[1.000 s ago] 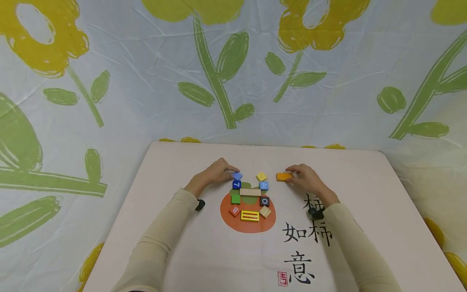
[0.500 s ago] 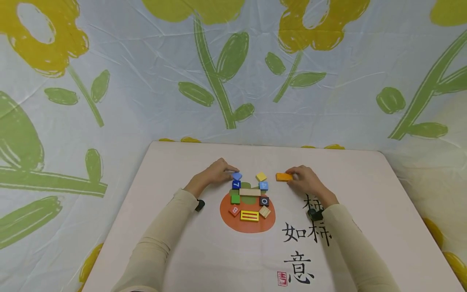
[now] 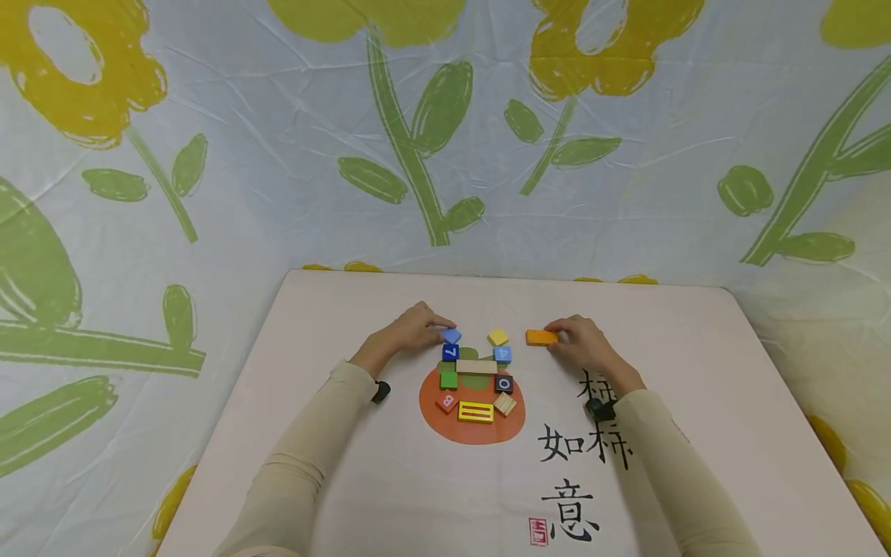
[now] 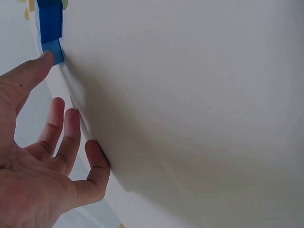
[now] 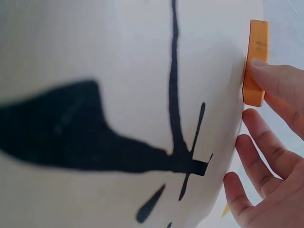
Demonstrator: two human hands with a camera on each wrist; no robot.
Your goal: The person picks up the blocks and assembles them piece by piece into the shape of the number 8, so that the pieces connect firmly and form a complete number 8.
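My left hand (image 3: 416, 328) is at the far left of a ring of small blocks in the head view. Its thumb and index finger pinch a light blue block (image 3: 452, 336), turned cornerwise behind a dark blue block (image 3: 451, 352) marked 7. The left wrist view shows the thumb against that light blue block (image 4: 54, 53), the other fingers loosely bent. On the opposite side, my right hand (image 3: 583, 340) pinches the right end of an oblong orange block (image 3: 541, 337) lying on the table. In the right wrist view the thumb presses the orange block's (image 5: 259, 40) side.
A yellow block (image 3: 498, 337) sits between the hands. Nearer are a light blue block (image 3: 503, 354) marked 4, a plain wooden plank (image 3: 476, 367), a green block (image 3: 448, 380), a black block (image 3: 504, 384) and a striped yellow block (image 3: 476, 412). A flowered cloth (image 3: 306, 178) hangs behind.
The fingers of my right hand have shifted slightly rightward along the orange block. My left hand and the blocks look the same as before.
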